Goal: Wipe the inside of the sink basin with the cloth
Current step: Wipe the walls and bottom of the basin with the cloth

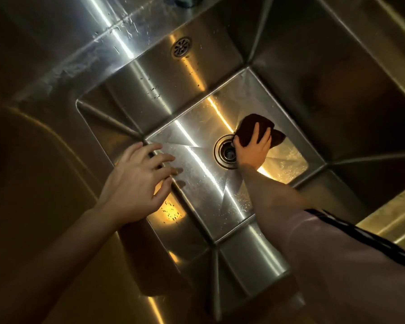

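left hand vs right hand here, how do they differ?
The right hand is down on the basin floor, fingers pressed on the dark cloth beside the drain; the left hand is at the sink's rim, holding nothing. The right hand's fingers curl over the cloth; the left hand's are spread open. Both are bare.

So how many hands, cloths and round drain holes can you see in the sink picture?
Hands: 2, left hand and right hand
Cloths: 1, dark cloth
Drain holes: 2, floor drain and overflow grate
Total: 5
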